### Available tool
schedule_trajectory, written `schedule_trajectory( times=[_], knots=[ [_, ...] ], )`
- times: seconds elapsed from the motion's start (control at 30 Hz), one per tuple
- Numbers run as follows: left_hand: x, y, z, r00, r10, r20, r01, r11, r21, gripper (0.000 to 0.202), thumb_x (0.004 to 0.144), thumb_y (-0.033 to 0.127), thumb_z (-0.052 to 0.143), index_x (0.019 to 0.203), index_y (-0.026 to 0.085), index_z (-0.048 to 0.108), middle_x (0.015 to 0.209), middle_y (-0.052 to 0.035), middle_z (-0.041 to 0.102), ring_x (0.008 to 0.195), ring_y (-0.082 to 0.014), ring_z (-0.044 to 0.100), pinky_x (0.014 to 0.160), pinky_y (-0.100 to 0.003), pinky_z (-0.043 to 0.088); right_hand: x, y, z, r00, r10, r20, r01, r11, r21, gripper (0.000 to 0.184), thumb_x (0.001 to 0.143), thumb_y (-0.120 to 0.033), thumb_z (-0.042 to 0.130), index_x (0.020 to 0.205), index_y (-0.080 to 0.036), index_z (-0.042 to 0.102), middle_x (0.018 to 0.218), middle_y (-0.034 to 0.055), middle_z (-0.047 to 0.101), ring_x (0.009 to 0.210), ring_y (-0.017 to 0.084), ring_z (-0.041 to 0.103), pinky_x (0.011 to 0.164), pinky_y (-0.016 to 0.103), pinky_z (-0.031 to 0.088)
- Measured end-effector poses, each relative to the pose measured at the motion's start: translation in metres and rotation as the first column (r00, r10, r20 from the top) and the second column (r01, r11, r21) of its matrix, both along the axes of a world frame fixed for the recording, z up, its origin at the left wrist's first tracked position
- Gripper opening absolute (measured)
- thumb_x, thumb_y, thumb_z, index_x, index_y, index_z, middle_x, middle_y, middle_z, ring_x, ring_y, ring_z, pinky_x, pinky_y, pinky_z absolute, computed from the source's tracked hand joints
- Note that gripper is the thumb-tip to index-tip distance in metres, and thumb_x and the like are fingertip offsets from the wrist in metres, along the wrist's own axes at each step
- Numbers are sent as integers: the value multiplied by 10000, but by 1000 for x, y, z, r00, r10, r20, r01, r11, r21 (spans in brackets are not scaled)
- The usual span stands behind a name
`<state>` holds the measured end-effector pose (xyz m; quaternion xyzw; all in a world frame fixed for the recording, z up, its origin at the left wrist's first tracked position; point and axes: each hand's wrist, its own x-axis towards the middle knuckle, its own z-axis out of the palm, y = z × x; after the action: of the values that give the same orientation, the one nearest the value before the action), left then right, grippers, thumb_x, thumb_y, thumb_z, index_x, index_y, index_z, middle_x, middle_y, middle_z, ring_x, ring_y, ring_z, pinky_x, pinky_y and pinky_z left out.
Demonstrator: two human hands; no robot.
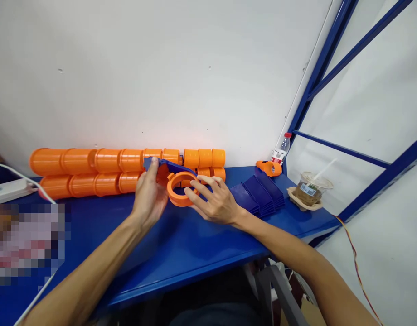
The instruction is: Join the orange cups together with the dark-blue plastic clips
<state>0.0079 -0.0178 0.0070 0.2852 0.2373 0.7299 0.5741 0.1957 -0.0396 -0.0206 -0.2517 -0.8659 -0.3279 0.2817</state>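
Note:
Over the blue table, my left hand (149, 192) is closed with its thumb on the end of a curved blue plastic piece (169, 166). Part of an orange surface shows beneath that thumb. Beside it, my right hand (217, 201) pinches an orange plastic ring (176, 199) by its right side, fingers bent over the rim. The blue piece runs behind the ring toward my right fingertips; whether the two parts are joined, I cannot tell. My left fingers are mostly hidden behind the parts.
Orange cylindrical cups (79, 161) lie in two stacked rows along the wall. To the right are overlapping blue panels (263, 194), a loose orange part (273, 168), a bottle (281, 151) and a drink cup (310, 189) in a carrier. A power strip (11, 191) sits left.

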Motion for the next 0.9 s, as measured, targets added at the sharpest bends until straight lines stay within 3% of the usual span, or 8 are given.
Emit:
schedule_trajectory(
  times=[0.13, 0.27, 0.37, 0.53, 0.63, 0.73, 0.8, 0.9],
  knots=[
    [2, -5, 9, 1000, -1, 25, -2, 993, 121, 255, 908, 455, 726, 961, 206, 721, 1079, -57, 746, 1049, -194, 691, 910, -298, 582, 8, 8, 5, 996, 42, -77, -43, 999, -3, 345, 1000, -309, 602, 1305, -164, 671, 1345, 180, 692, 1402, 328, 539, 1084, 504, 519],
    [2, -6, 9, 1000, -18, -16, 19, 998, 61, 375, 868, 569, 731, 979, 218, 664, 1051, -100, 710, 1102, -259, 687, 892, -386, 608, 30, 18, 26, 959, -14, -282, 23, 999, 27, 414, 990, -336, 629, 1357, -145, 634, 1306, 181, 714, 1313, 287, 629, 1087, 457, 540],
    [3, -5, 4, 998, 16, -65, -16, 1000, 0, 426, 868, 580, 725, 1032, 198, 631, 1064, -130, 691, 1146, -296, 684, 903, -425, 610, 56, 24, 49, 837, -132, -531, 160, 987, 6, 438, 970, -405, 654, 1317, -138, 648, 1223, 177, 747, 1143, 281, 716, 1011, 434, 571],
    [7, -5, -1, 991, -19, -129, 17, 1000, -19, 428, 853, 557, 745, 998, 175, 617, 1036, -132, 678, 1099, -296, 698, 878, -413, 616, 118, 42, 74, 574, -368, -731, 274, 928, -251, 467, 852, -476, 753, 1154, -122, 714, 1003, 132, 792, 874, 257, 754, 847, 377, 588],
    [7, -5, -2, 988, -18, -152, 17, 1000, -8, 442, 831, 562, 764, 975, 172, 615, 1030, -129, 681, 1075, -293, 704, 883, -424, 612, 156, 55, 80, 433, -571, -697, 393, 816, -424, 388, 821, -467, 762, 987, -116, 753, 883, 126, 786, 776, 232, 728, 752, 323, 546],
    [7, -5, -2, 984, -20, -178, 19, 1000, -10, 463, 831, 574, 757, 1010, 168, 626, 1033, -131, 685, 1076, -297, 705, 895, -438, 608, 185, 67, 86, 337, -780, -527, 557, 617, -556, 346, 815, -468, 766, 786, -124, 742, 769, 126, 758, 701, 221, 668, 678, 319, 467],
    [7, -5, -2, 981, -23, -195, 21, 1000, -13, 484, 821, 580, 761, 1028, 164, 629, 1039, -131, 687, 1081, -302, 703, 904, -451, 605, 198, 76, 89, 310, -859, -408, 608, 509, -609, 365, 828, -474, 755, 710, -131, 719, 701, 119, 731, 657, 210, 628, 630, 319, 414],
    [7, -6, -2, 977, -27, -211, 22, 999, -25, 500, 794, 587, 780, 1014, 167, 621, 1033, -119, 686, 1084, -302, 702, 911, -459, 602, 211, 88, 89, 317, -912, -262, 629, 408, -662, 398, 859, -486, 728, 662, -142, 695, 604, 94, 685, 610, 193, 594, 586, 312, 362]
  ],
)
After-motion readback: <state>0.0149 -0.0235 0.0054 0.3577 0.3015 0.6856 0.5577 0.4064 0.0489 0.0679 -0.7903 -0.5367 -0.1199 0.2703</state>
